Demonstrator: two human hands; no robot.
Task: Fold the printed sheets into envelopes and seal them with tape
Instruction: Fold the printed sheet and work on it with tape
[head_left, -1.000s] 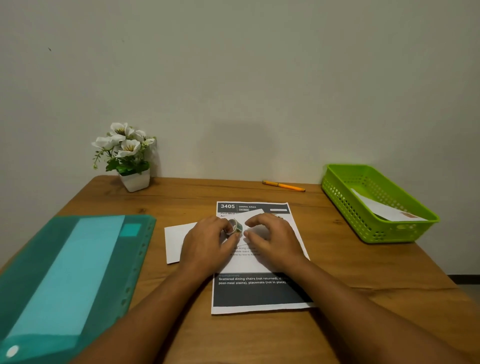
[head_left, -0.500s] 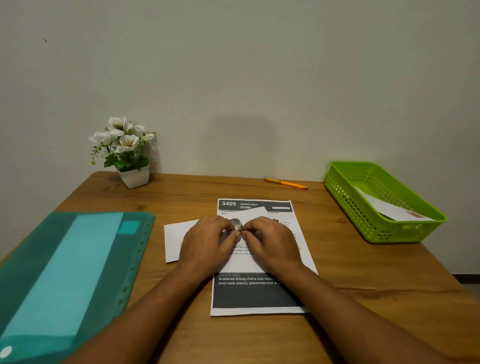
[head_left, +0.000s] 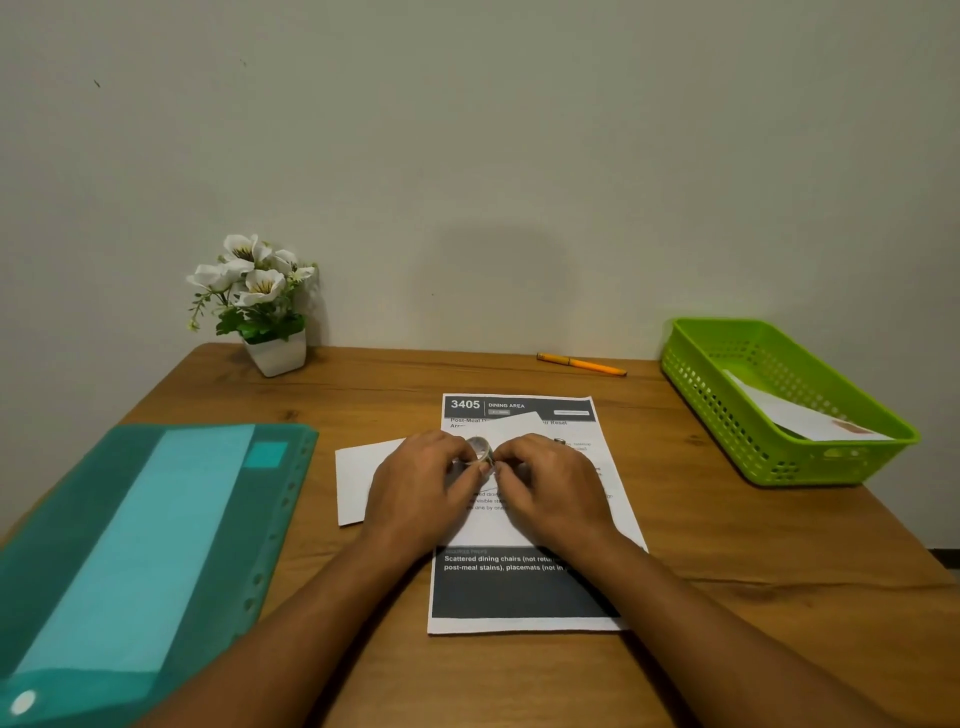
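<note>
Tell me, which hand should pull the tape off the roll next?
Probably the right. The left hand grips the tape roll, steadying it above the printed sheet. The right hand has its fingertips pinched against the roll's edge, ready to draw tape out sideways.

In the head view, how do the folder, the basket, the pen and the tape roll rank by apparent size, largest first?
1. folder, though nearness to the camera enlarges it
2. basket
3. pen
4. tape roll, partly hidden

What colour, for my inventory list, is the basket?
The basket is bright green, clearest in the head view.
</note>
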